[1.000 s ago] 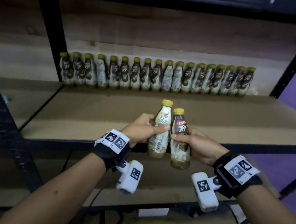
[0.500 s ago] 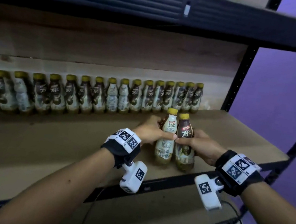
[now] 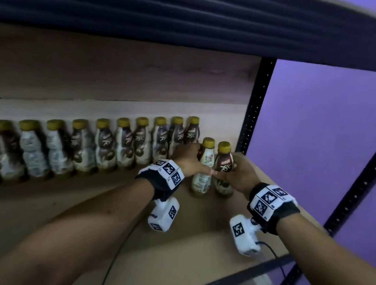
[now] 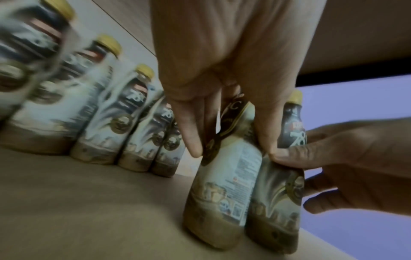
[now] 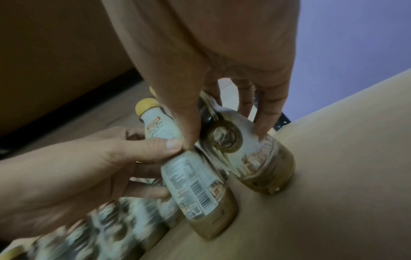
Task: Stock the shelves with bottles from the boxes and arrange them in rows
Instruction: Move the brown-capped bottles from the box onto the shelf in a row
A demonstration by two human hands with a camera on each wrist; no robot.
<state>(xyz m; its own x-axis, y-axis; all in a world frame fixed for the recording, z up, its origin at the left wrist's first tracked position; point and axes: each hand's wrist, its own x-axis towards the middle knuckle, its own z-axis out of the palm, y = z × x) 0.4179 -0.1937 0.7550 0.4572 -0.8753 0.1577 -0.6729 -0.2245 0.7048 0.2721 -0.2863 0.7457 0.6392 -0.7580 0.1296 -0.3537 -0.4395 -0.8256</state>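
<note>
Two yellow-capped coffee bottles stand side by side on the wooden shelf, near its right end. My left hand grips the white-labelled bottle around its middle. My right hand grips the dark-labelled bottle the same way. Both thumbs meet between the two bottles. They stand just in front of the right end of a long row of bottles lined along the shelf's back wall.
A black upright post stands at the shelf's back right corner, a second post at the front right. The dark upper shelf hangs overhead. A purple wall lies to the right. Bare board runs along the front of the row.
Both hands carried the two bottles from in front of the shelf edge to the right and back, and set them down near the row's right end.
</note>
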